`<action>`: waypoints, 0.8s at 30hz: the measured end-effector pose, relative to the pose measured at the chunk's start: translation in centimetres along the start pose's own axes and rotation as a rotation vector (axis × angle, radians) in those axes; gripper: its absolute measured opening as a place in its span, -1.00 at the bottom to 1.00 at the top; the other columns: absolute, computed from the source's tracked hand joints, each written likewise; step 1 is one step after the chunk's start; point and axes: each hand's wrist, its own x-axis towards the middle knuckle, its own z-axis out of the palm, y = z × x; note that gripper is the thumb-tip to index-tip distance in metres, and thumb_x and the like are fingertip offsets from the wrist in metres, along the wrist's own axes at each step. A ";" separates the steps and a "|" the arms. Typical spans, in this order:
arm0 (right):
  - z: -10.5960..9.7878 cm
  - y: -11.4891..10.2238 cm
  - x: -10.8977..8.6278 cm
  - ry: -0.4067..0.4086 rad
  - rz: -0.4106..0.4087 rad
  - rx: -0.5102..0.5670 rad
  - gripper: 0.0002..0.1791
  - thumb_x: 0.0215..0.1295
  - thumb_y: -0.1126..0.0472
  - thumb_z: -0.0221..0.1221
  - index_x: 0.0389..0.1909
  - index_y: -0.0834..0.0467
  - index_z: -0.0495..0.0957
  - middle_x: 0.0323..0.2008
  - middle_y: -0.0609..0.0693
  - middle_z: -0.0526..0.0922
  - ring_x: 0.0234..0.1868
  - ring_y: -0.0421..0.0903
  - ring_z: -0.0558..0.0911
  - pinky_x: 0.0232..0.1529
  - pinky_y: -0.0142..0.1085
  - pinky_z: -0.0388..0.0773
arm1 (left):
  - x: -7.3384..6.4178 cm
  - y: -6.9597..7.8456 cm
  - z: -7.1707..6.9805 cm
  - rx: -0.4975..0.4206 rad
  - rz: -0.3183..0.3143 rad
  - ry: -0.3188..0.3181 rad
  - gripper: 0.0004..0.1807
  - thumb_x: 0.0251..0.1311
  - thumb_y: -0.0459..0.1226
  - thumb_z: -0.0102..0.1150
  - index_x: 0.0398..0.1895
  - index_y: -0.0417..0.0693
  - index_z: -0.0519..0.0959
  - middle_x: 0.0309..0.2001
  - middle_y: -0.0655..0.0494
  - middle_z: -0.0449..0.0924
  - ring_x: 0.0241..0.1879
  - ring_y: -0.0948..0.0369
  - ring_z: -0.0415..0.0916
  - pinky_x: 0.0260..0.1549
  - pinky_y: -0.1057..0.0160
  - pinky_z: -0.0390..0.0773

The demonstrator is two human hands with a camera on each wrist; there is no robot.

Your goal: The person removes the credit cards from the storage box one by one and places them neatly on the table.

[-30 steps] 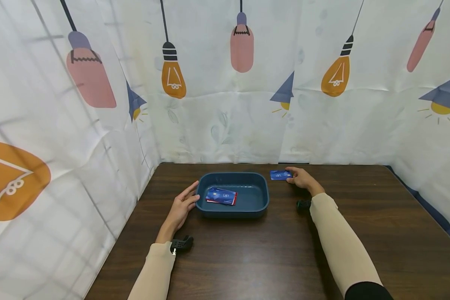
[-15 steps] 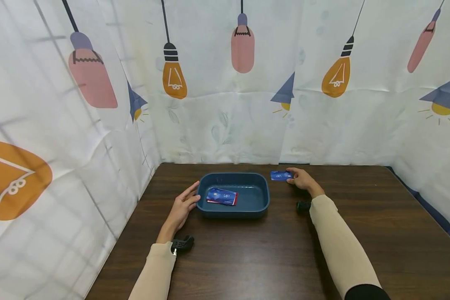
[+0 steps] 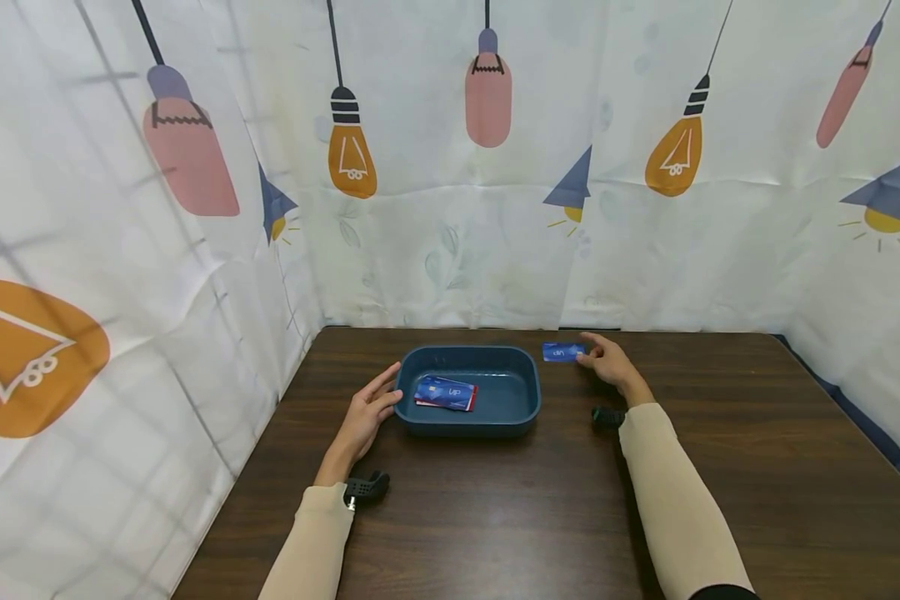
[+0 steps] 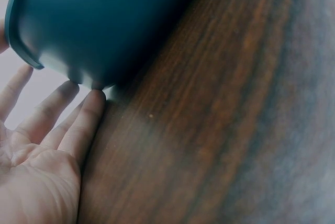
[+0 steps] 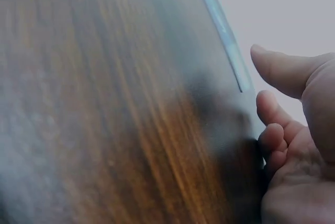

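Note:
A dark blue-green rectangular bin (image 3: 495, 422) stands on the table. Blue "VIP" cards with a red edge showing below lie stacked (image 3: 445, 393) in its left half. My left hand (image 3: 362, 421) touches the bin's left end; in the left wrist view its straight fingertips (image 4: 94, 101) rest against the bin's wall (image 4: 104, 20). Another blue card (image 3: 560, 352) lies flat at the back of the table, right of the bin. At its right end is my right hand (image 3: 610, 363). The right wrist view shows thumb and fingers parted, just off the card (image 5: 225, 33).
The dark wooden table (image 3: 487, 517) ends at the back against a white curtain (image 3: 435, 250) printed with lamps. More curtain hangs along the left side. Dark straps are on both wrists.
My right hand's fingers have lifted and spread away from the card, which stays flat on the table. The left hand and bin have held still.

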 end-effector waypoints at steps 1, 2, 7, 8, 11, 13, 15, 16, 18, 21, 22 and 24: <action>0.0 0.1 -0.2 0.011 -0.003 0.015 -0.33 0.57 0.17 0.08 0.60 0.16 0.13 -0.25 0.08 0.39 -0.35 -0.05 0.34 -0.26 -0.19 0.34 | 0.0 0.0 0.0 0.002 0.001 -0.003 -0.35 0.47 -0.28 0.12 0.59 0.08 0.25 0.54 -0.13 0.25 0.49 -0.07 0.26 0.10 0.37 0.59; 0.0 0.2 -0.3 0.021 -0.007 0.028 -0.34 0.58 0.16 0.08 0.60 0.16 0.13 -0.23 0.09 0.40 -0.33 -0.03 0.35 -0.24 -0.18 0.34 | 0.0 -0.1 0.0 0.001 0.000 -0.004 -0.35 0.48 -0.28 0.12 0.59 0.08 0.24 0.55 -0.12 0.24 0.49 -0.08 0.24 0.10 0.37 0.59; -0.1 0.3 -0.9 0.067 -0.017 0.107 -0.37 0.58 0.13 0.07 0.57 0.17 0.19 -0.17 0.10 0.45 -0.17 0.04 0.40 -0.12 -0.15 0.34 | 0.1 -0.2 -0.1 0.002 0.001 -0.010 -0.34 0.47 -0.26 0.13 0.59 0.09 0.24 0.56 -0.10 0.21 0.51 -0.08 0.21 0.10 0.38 0.58; -0.2 0.3 -1.0 0.073 -0.014 0.128 -0.37 0.59 0.11 0.07 0.57 0.17 0.20 -0.16 0.09 0.46 -0.13 0.06 0.41 -0.09 -0.14 0.34 | 0.1 -0.2 -0.1 0.001 0.001 -0.009 -0.34 0.47 -0.26 0.13 0.59 0.09 0.24 0.56 -0.09 0.21 0.51 -0.08 0.21 0.10 0.39 0.58; -0.3 0.2 -1.4 0.096 0.008 0.207 -0.39 0.58 0.08 0.08 0.54 0.17 0.25 -0.18 0.04 0.46 -0.09 0.07 0.40 -0.04 -0.14 0.34 | 0.1 -0.1 -0.1 -0.004 0.003 -0.006 -0.35 0.48 -0.27 0.13 0.59 0.09 0.25 0.56 -0.10 0.23 0.50 -0.08 0.23 0.08 0.39 0.59; -0.4 0.2 -1.5 0.107 0.023 0.245 -0.41 0.58 0.07 0.08 0.52 0.19 0.28 -0.21 0.00 0.46 -0.09 0.06 0.39 -0.02 -0.13 0.33 | 0.1 -0.1 0.0 -0.003 0.004 -0.002 -0.35 0.48 -0.27 0.12 0.59 0.09 0.25 0.55 -0.11 0.24 0.49 -0.08 0.25 0.08 0.39 0.59; -0.5 0.1 -1.6 0.119 0.034 0.278 -0.42 0.58 0.07 0.09 0.49 0.20 0.31 -0.23 -0.02 0.46 -0.10 0.06 0.38 -0.01 -0.12 0.34 | 0.2 0.0 0.1 0.001 0.005 0.001 -0.36 0.48 -0.27 0.12 0.59 0.08 0.25 0.54 -0.13 0.25 0.48 -0.08 0.27 0.10 0.37 0.59; -0.5 0.0 -1.6 0.123 0.037 0.289 -0.43 0.58 0.08 0.09 0.49 0.21 0.32 -0.23 -0.01 0.46 -0.10 0.07 0.38 -0.01 -0.10 0.34 | 0.2 0.0 0.1 0.001 0.005 0.003 -0.36 0.48 -0.27 0.12 0.59 0.08 0.25 0.54 -0.13 0.26 0.48 -0.08 0.28 0.10 0.37 0.60; -0.5 -0.3 -1.8 0.132 0.028 0.307 -0.45 0.57 0.10 0.09 0.46 0.23 0.34 -0.21 0.02 0.49 -0.09 0.07 0.40 0.00 -0.09 0.37 | 0.2 0.0 0.1 0.004 0.005 0.006 -0.36 0.48 -0.27 0.12 0.59 0.08 0.25 0.54 -0.13 0.26 0.47 -0.08 0.28 0.11 0.36 0.60; -0.3 -1.2 -2.3 0.141 -0.012 0.312 -0.48 0.56 0.09 0.10 0.42 0.22 0.39 -0.21 0.05 0.52 -0.10 0.09 0.43 -0.02 -0.10 0.43 | 0.1 0.0 0.1 0.002 0.001 0.009 -0.36 0.48 -0.28 0.12 0.58 0.08 0.26 0.53 -0.13 0.26 0.48 -0.08 0.28 0.10 0.37 0.60; -0.1 -1.6 -2.5 0.140 -0.035 0.303 -0.50 0.56 0.08 0.10 0.40 0.22 0.42 -0.22 0.07 0.52 -0.13 0.11 0.43 -0.06 -0.11 0.44 | 0.1 0.0 0.1 0.001 0.001 0.011 -0.36 0.48 -0.29 0.12 0.58 0.07 0.26 0.53 -0.13 0.26 0.48 -0.08 0.28 0.09 0.38 0.60; 0.2 -2.7 -3.1 0.135 -0.087 0.278 -0.53 0.56 0.04 0.11 0.35 0.18 0.46 -0.26 0.05 0.52 -0.19 0.11 0.44 -0.14 -0.15 0.46 | 0.1 0.0 0.1 0.003 0.001 0.012 -0.36 0.48 -0.29 0.12 0.58 0.06 0.26 0.54 -0.13 0.25 0.48 -0.08 0.27 0.08 0.39 0.60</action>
